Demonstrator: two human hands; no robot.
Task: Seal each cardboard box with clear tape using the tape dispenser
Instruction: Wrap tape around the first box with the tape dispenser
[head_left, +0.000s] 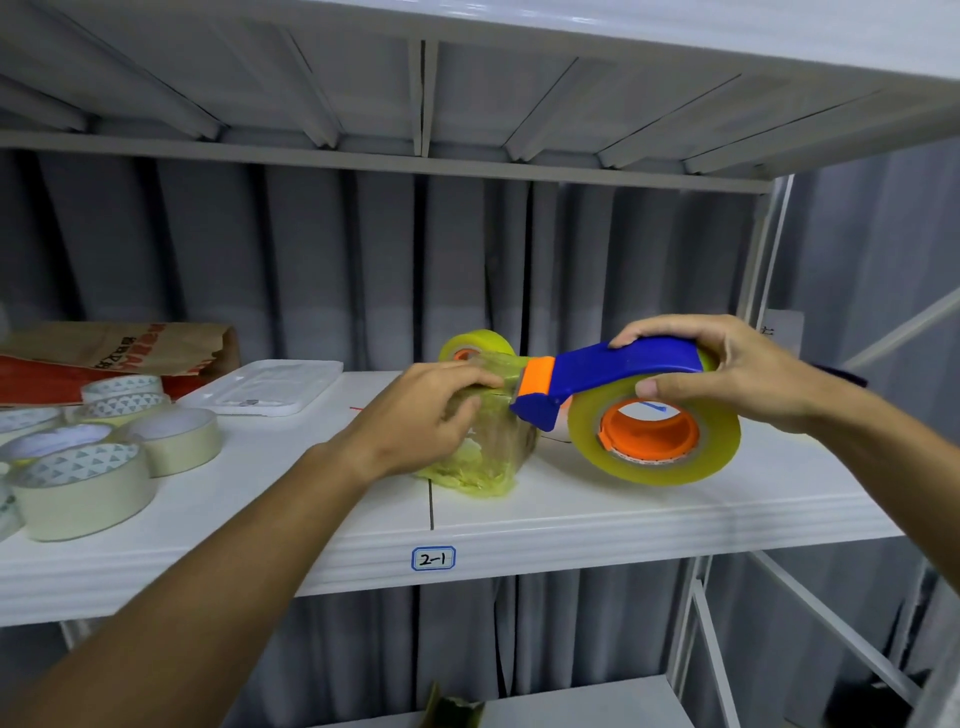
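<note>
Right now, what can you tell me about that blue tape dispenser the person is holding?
The tape dispenser looks like hard plastic: a blue curved handle and nose, with an orange band near the front. A large roll of clear yellowish tape sits on its orange hub. It is held above the white shelf, roughly level, nose pointing left. The right hand grips the handle from above. The nose meets a small tape-wrapped box, which the left hand steadies.
</note>
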